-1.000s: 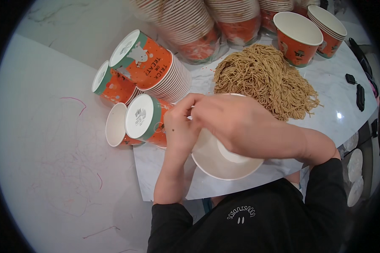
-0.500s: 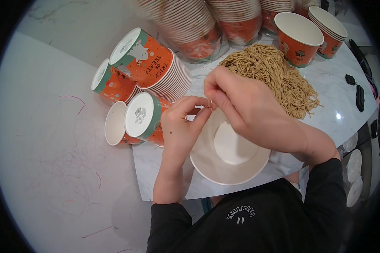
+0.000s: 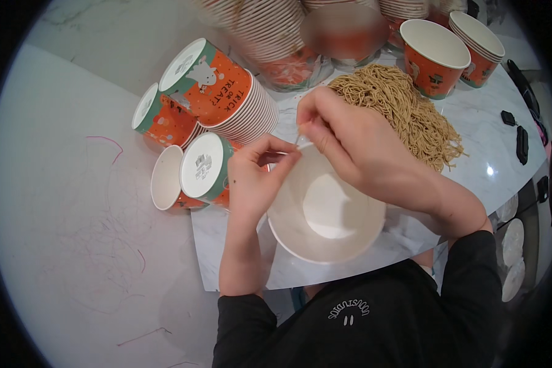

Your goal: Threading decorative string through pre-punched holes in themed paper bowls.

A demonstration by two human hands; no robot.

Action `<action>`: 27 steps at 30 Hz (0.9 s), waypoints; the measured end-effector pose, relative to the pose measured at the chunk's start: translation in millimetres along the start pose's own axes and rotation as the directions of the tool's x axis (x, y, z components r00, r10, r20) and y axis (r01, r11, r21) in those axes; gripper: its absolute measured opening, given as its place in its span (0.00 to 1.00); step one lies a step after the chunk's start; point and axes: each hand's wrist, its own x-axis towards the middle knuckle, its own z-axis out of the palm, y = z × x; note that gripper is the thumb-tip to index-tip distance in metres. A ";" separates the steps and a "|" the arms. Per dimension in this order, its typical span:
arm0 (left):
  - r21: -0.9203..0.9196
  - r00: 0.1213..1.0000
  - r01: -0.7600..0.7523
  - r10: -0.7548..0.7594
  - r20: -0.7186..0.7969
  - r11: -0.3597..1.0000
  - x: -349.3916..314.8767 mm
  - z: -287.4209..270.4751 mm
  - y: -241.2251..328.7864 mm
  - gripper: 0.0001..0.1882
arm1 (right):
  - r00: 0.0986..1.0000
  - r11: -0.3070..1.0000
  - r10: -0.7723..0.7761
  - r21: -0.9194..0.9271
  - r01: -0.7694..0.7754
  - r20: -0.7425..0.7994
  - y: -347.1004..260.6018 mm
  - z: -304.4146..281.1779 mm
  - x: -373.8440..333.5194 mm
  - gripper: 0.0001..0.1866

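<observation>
A large paper bucket (image 3: 326, 242), white inside, stands mouth up near the table's front edge. My left hand (image 3: 254, 175) is closed at its far rim, thumb and forefinger seeming to pinch the edge. Beside those fingertips, over the same part of the rim, my right hand (image 3: 356, 135) is closed in a pinch. Something thin and pale shows between the two hands, too small to name. Just beyond my right hand lies a heap of tan cord (image 3: 405, 107), its strands loose and tangled.
Nested orange and green paper buckets (image 3: 218, 92) lie on their sides at the left, near a tipped bucket (image 3: 167, 178). Wrapped stacks (image 3: 257, 30) line the back. Upright buckets (image 3: 434, 58) stand at the far right, with small black clips (image 3: 522, 145) near the table's right edge.
The bucket and my left hand have shifted slightly left. The far rim now sits right at my fingertips, and the bucket's opening faces up more. My right hand stays pinched, slightly higher.
</observation>
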 end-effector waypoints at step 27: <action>-0.289 0.975 0.137 -0.077 0.208 0.948 -51.9 -39.7 49.7 0.10 | 0.895 0.368 0.282 0.823 -0.433 0.345 26.7 -19.9 20.6 0.17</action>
